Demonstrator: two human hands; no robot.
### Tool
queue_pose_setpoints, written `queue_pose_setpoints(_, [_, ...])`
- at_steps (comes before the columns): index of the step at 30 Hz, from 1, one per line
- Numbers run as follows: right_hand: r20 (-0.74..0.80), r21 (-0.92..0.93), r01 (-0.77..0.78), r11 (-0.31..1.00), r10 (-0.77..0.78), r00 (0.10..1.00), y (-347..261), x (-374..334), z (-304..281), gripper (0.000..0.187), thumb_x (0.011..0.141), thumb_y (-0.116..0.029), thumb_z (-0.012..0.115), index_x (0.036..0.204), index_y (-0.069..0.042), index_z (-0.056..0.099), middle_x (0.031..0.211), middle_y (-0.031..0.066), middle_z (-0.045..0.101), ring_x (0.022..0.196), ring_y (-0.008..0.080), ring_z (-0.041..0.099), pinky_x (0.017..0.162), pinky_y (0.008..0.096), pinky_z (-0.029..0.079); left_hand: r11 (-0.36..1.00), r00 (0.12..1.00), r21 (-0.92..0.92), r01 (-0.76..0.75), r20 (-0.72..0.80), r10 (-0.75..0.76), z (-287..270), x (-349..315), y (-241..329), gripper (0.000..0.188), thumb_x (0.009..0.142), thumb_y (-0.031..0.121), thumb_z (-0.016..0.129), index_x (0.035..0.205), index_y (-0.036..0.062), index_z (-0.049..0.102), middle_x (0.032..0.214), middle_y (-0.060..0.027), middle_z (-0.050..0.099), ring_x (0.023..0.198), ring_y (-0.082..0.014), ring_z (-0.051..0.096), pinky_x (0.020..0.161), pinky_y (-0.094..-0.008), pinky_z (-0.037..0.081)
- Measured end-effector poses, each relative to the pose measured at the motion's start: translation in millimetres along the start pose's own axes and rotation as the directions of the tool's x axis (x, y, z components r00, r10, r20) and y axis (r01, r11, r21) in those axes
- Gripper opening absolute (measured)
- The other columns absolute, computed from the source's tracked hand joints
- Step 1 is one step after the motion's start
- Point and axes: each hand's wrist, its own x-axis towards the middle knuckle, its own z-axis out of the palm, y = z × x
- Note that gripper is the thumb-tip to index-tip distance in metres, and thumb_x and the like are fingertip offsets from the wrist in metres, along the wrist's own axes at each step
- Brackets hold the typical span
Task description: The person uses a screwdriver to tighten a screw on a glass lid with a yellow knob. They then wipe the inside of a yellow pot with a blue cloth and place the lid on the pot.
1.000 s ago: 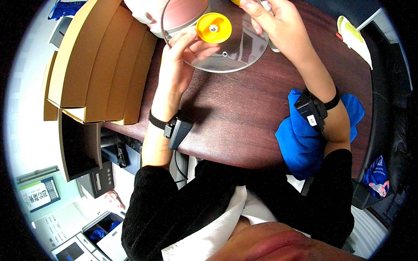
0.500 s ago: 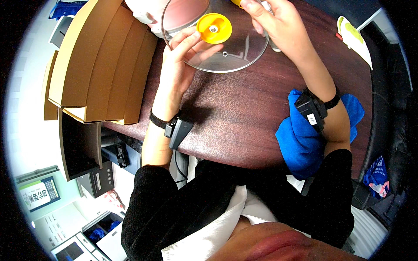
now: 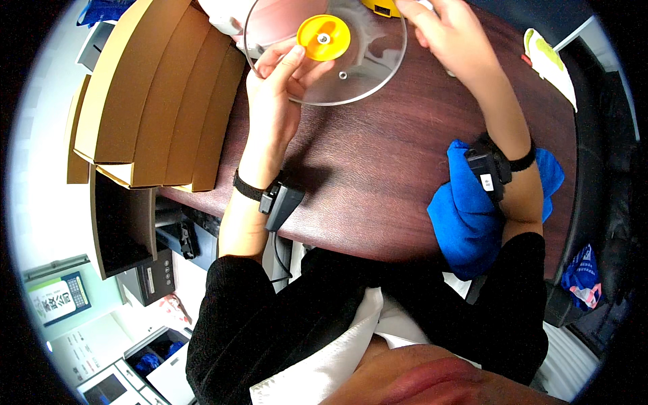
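Note:
My left hand [image 3: 280,81] holds up a round clear glass lid [image 3: 368,71] with a thin metal rim. Its fingers close around the yellow knob [image 3: 335,52], which has a metal screw at its centre. A small metal vent hole sits below the knob, and pale wet-looking streaks cross the glass. To the right, my right hand [image 3: 455,37] is closed on what looks like a spray bottle with a yellow nozzle [image 3: 380,7]. The nozzle points towards the lid. My fingers and the picture's top edge hide most of the bottle.
A pinkish-white rounded appliance [image 3: 226,15] stands behind the lid. Brown cardboard boxes [image 3: 155,94] line the left of the dark wooden table [image 3: 364,182]. A blue cloth [image 3: 459,216] lies under my right forearm. A white and green packet or cloth [image 3: 547,61] rests at the far right edge.
The lid has shifted slightly left and up. My right hand has moved a little right, and more of the yellow nozzle shows. Cloudy streaks on the glass have spread.

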Motion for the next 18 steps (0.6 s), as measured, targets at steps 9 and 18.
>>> queue_pose_setpoints(9, [0.209, -0.198, 0.166, 0.966, -0.123, 0.970, -25, -12, -27, 0.039, 0.089, -0.009, 0.055, 0.125, 0.001, 0.046, 0.102, 0.0157, 0.060, 0.088, 0.0235, 0.060, 0.079, 0.0298, 0.046, 0.994, 0.993, -0.078, -0.080, -0.094, 0.073, -2, 2, 0, 0.023, 0.091, 0.005, 0.055, 0.109, -0.0091, 0.055, 0.109, -0.0182, 0.062, 0.102, -0.0290, 0.063, 0.088, -0.0425, 0.056])
queue_pose_setpoints(18, [0.246, -0.190, 0.156, 0.969, -0.107, 0.963, -38, -15, -23, 0.037, 0.088, -0.013, 0.059, 0.121, 0.001, 0.049, 0.104, 0.0225, 0.062, 0.094, 0.0325, 0.062, 0.080, 0.0365, 0.048, 0.994, 0.981, -0.104, -0.021, -0.195, 0.000, -2, -1, 5, 0.021, 0.090, 0.005, 0.056, 0.106, -0.0099, 0.057, 0.108, -0.0186, 0.062, 0.101, -0.0296, 0.063, 0.087, -0.0425, 0.056])
